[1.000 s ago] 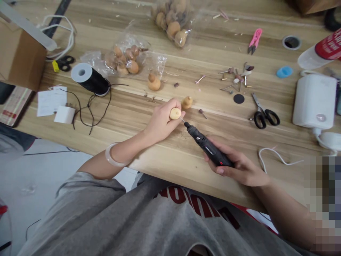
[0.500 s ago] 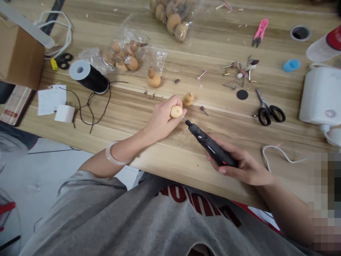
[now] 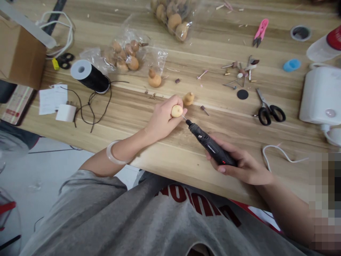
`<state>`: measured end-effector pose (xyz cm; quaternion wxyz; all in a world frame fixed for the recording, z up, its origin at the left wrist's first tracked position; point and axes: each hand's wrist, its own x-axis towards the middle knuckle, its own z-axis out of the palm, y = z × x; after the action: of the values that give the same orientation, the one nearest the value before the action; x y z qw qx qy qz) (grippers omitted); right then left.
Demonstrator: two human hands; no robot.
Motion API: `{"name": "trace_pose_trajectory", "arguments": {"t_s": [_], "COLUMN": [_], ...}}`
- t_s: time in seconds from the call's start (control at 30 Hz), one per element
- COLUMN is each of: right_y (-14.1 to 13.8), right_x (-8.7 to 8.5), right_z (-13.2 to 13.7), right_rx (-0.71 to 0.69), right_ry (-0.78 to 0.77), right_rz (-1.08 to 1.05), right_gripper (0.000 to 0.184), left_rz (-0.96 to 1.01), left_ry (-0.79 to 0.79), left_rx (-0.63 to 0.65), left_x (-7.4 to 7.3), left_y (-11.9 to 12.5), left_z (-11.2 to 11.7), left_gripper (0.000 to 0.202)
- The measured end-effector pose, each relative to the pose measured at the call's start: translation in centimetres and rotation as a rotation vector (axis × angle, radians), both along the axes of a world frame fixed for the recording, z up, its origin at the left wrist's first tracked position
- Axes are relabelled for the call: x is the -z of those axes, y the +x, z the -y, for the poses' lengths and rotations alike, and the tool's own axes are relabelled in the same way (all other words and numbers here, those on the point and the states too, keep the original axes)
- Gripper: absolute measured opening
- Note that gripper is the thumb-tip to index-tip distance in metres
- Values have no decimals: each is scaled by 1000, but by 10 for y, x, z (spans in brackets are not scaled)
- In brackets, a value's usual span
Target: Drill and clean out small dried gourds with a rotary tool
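Note:
My left hand [image 3: 161, 119] rests on the wooden table [image 3: 170, 156] and is closed round a small tan gourd [image 3: 176, 111]. My right hand [image 3: 241, 164] grips a black rotary tool [image 3: 210, 145] with red lights on its body. The tool's thin bit touches the gourd's right side. A second small gourd [image 3: 188, 98] lies just beyond my left hand, and another [image 3: 154, 79] stands farther left.
Two plastic bags of gourds [image 3: 125, 55] [image 3: 173, 17] lie at the back. A black cord spool [image 3: 89, 76], loose tool bits [image 3: 239, 73], black scissors [image 3: 268, 110], pink clippers [image 3: 260, 31], a white appliance [image 3: 321, 96] and a cardboard box [image 3: 20, 53] surround the work spot.
The view shifted slightly between the earliest frame and now. Both hands keep their grips, with the bit still against the gourd.

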<state>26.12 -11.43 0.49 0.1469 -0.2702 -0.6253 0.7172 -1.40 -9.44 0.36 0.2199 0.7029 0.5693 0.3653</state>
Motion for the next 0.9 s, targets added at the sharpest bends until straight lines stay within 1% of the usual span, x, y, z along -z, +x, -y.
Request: {"name": "trace_pose_trajectory", "arguments": {"t_s": [0.1, 0.2, 0.37, 0.47, 0.53, 0.63, 0.77, 0.83, 0.9], "right_y": [1, 1, -4, -7, -6, -5, -3, -3, -1], "right_x": [2, 2, -5, -9, -9, -8, -7, -6, -4], "right_z": [0, 0, 0, 2, 3, 2, -1, -2, -5], "right_rx": [8, 41, 108, 125, 123, 143, 194, 233, 293], "right_ry": [18, 72, 206, 279, 311, 366, 381, 371, 397], "right_rz": [2, 19, 101, 131, 131, 135, 146, 161, 179], "right_gripper": [71, 69, 64, 64, 64, 61, 58, 58, 59], "left_rz": [3, -5, -1, -1, -5, -6, 99, 179, 268], "left_ry": [13, 25, 0, 3, 0, -23, -34, -62, -112], "left_rx": [5, -22, -79, -100, -116, -145, -157, -150, -132], "left_x": [0, 0, 1, 1, -1, -7, -15, -16, -15], "left_y": [-1, -2, -2, -2, -3, -10, -17, -18, -16], "left_z": [-1, -3, -5, -6, -7, -10, -13, -14, -14], "left_gripper": [14, 14, 13, 13, 14, 18, 16, 17, 20]}}
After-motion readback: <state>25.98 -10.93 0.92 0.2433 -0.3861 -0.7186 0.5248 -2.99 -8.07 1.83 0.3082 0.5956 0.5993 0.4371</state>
